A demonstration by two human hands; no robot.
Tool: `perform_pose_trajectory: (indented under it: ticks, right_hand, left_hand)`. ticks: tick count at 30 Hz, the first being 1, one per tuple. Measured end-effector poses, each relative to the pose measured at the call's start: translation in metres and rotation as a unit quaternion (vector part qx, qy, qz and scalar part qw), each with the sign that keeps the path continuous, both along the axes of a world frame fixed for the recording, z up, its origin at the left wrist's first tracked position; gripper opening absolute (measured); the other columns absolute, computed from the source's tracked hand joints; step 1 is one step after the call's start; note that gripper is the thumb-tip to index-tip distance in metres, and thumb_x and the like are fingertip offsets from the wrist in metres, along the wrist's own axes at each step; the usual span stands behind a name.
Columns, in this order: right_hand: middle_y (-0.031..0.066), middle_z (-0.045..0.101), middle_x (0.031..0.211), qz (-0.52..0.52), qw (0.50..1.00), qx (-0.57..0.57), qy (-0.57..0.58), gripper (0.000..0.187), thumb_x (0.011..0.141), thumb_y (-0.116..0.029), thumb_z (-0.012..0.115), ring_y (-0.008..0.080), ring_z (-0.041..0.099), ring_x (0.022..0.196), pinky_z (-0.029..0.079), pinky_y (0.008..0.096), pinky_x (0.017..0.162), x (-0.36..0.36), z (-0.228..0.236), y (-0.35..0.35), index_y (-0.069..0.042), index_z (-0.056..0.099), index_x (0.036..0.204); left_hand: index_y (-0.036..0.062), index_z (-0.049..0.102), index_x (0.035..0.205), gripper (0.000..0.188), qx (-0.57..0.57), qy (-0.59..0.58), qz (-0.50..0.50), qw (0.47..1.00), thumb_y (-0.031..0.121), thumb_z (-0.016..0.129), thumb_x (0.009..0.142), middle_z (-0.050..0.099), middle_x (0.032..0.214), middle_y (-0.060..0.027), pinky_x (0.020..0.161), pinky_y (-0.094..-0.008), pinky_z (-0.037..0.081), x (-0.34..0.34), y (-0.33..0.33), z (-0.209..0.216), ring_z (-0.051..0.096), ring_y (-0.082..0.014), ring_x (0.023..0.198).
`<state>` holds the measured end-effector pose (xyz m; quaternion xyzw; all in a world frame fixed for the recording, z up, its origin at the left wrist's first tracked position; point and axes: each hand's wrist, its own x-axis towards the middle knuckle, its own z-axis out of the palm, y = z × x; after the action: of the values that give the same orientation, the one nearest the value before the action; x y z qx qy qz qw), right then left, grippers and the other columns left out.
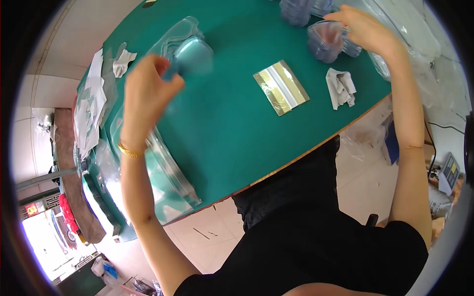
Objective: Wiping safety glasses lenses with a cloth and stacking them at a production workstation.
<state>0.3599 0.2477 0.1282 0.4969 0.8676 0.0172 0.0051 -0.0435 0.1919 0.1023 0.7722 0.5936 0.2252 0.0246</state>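
My left hand [150, 93] is closed in a pinch on a rounded, clear bluish plastic piece [195, 55], blurred by motion. Just behind it lie more clear plastic shapes [182, 30] on the green tabletop [222, 123]. At the far right, my right hand [365, 29] has its fingers bent together at a stack of clear bluish rounded pieces [326, 42]. It seems to grip the edge of one; the fingertips are partly lost among the plastic. Another similar stack [296, 11] stands to the left of these fingers.
A yellowish film-wrapped packet [281, 88] lies mid-table, with a crumpled pale cloth [340, 89] to its right. Clear plastic bags [165, 170] cover the left side, near white torn paper [91, 106]. More clear bags [414, 34] fill the far right. The table's front edge [296, 162] runs before me.
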Motion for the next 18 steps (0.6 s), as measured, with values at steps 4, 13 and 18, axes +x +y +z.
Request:
perform_pose_trajectory:
  ticks: [4, 13, 18]
  right_hand:
    - [0.0184, 0.063, 0.088, -0.019, 0.999, 0.032, 0.009, 0.018, 0.079, -0.012, 0.059, 0.0375, 0.061, 0.087, 0.049, 0.0453, 0.077, -0.007, -0.003, 0.015, -0.004, 0.07, 0.09]
    - [0.0157, 0.057, 0.1, 0.117, 0.987, 0.043, 0.106, 0.021, 0.084, -0.01, 0.066, 0.0298, 0.061, 0.086, 0.051, 0.0366, 0.072, -0.039, -0.004, -0.04, 0.004, 0.062, 0.1]
    - [0.0156, 0.055, 0.103, 0.326, 0.916, -0.075, 0.223, 0.018, 0.083, -0.01, 0.063, 0.0312, 0.061, 0.088, 0.051, 0.0365, 0.074, -0.135, -0.052, -0.114, 0.003, 0.062, 0.096]
  left_hand:
    - [-0.004, 0.066, 0.096, 0.039, 0.021, 0.086, 0.036, 0.995, 0.026, 0.071, 0.071, 0.068, 0.089, -0.0169, 0.075, -0.037, 0.052, -0.041, 0.075, 0.017, 0.067, -0.0305, 0.081]
    - [0.0021, 0.067, 0.114, 0.036, 0.079, -0.08, 0.039, 0.993, 0.025, 0.072, 0.086, 0.069, 0.104, -0.0105, 0.076, -0.0289, 0.052, -0.054, 0.014, 0.02, 0.066, -0.0182, 0.087]
    - [0.0017, 0.068, 0.107, 0.022, 0.01, -0.159, 0.067, 0.985, 0.005, 0.069, 0.086, 0.067, 0.095, -0.0068, 0.07, -0.0263, 0.05, -0.005, -0.091, -0.009, 0.062, -0.0138, 0.08]
